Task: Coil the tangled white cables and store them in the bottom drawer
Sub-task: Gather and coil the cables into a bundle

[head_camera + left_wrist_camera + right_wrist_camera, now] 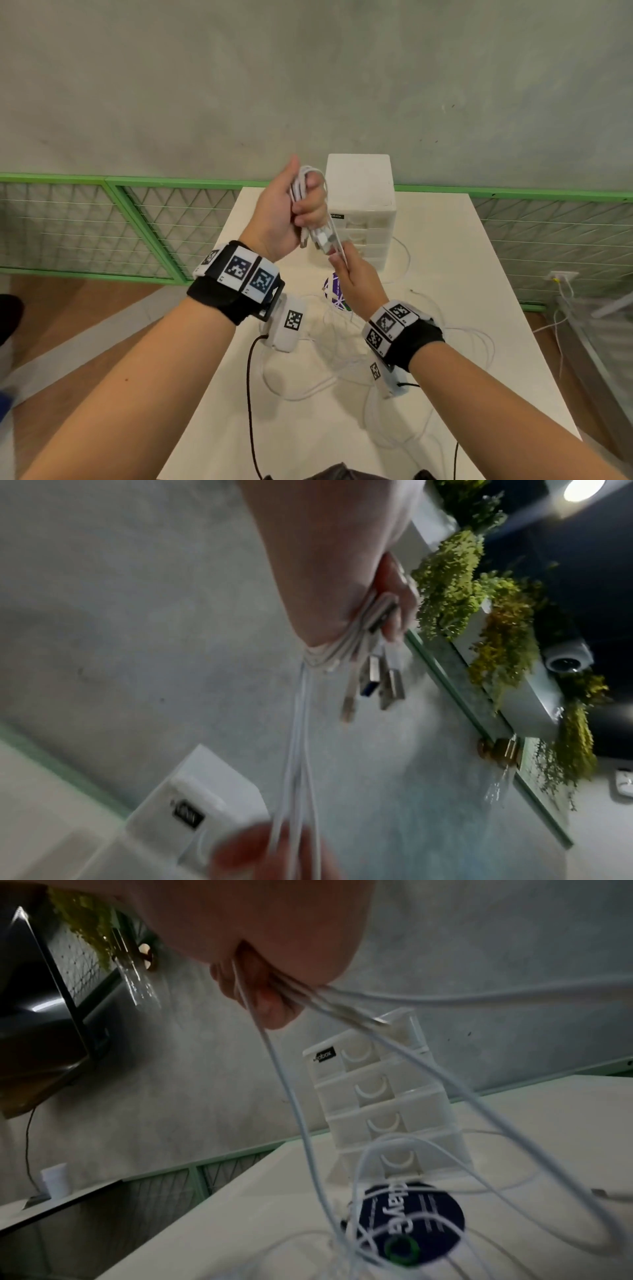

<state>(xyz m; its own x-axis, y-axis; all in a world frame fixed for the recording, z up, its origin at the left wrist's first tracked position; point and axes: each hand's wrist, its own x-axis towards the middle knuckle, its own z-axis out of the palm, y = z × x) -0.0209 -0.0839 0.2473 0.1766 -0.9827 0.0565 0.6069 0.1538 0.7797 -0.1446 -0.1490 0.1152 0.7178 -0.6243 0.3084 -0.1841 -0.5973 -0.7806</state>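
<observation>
My left hand (294,209) is raised above the table and grips a bundle of white cables (303,185); their USB plugs (380,685) hang below the fist. Just below it, my right hand (349,270) pinches the strands (274,1053) that run down from the bundle. More loose white cable (342,342) lies tangled on the white table (479,308). The white drawer unit (363,192) stands behind my hands; its several drawers (383,1123) are all closed, the bottom drawer (400,1161) included.
A round dark blue sticker (414,1223) lies on the table in front of the drawer unit. Green mesh railing (144,219) borders the table's far side, before a grey wall. Black wrist-camera leads (250,394) hang beneath my arms.
</observation>
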